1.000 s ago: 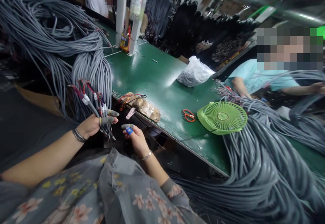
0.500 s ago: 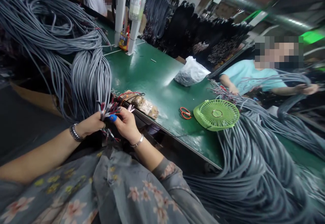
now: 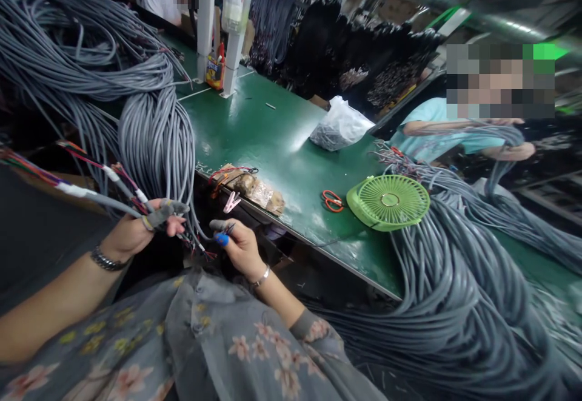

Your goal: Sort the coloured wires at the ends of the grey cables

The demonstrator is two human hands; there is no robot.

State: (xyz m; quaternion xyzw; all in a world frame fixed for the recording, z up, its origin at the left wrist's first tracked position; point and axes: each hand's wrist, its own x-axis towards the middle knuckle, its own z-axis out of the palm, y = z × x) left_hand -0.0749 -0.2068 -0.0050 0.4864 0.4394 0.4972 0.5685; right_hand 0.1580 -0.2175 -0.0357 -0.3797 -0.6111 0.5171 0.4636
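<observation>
My left hand (image 3: 136, 231) is closed around a few grey cables (image 3: 111, 202), whose stripped ends with coloured wires and white wrapping fan out to the left. Grey finger covers sit on some of its fingers. My right hand (image 3: 240, 248), with a blue cover on the thumb and a grey one on a finger, pinches a grey cable at its end; the exact grip is partly hidden. Beyond my left hand hangs a thick bundle of grey cables (image 3: 157, 140) over the table edge. Loose wire ends (image 3: 197, 246) dangle between my hands.
On the green table (image 3: 273, 140) are a pink clip (image 3: 231, 202), a taped brown block (image 3: 259, 190), orange-handled scissors (image 3: 333, 201), a green fan (image 3: 388, 202) and a white plastic bag (image 3: 342, 125). More grey cables (image 3: 473, 292) drape at right, near a co-worker (image 3: 422, 125).
My hands have moved apart. The left one has shifted left, with cable ends now sticking out beyond it; the right one has moved slightly right and down. The co-worker's arms have risen.
</observation>
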